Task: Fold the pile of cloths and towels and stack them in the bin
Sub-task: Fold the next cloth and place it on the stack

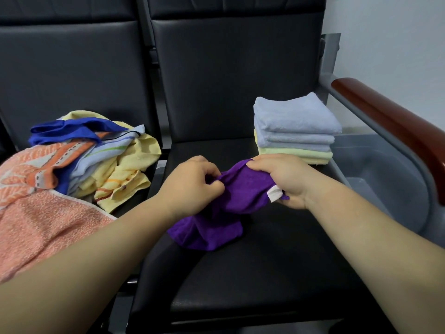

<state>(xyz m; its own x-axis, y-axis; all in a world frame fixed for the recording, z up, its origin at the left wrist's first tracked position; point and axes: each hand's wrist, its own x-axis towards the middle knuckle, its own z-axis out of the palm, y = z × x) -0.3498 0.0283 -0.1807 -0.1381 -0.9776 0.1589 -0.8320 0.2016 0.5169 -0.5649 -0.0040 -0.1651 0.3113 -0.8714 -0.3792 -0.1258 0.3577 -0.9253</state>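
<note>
Pinching bunched purple cloth (224, 213) in left grip (192, 186), fingers curled; clutching its top edge in right grip (281, 182). Low over black seat (252, 273), bottom touching it. Folded stack (296, 126) at seat's far right, beside grey bin (375, 169). Unfolded pile (96, 160) on left seat.

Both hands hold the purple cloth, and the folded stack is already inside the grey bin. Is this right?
The left hand and right hand do hold the purple cloth, but the folded stack sits on the black seat beside the grey bin, as the head view shows.
</note>
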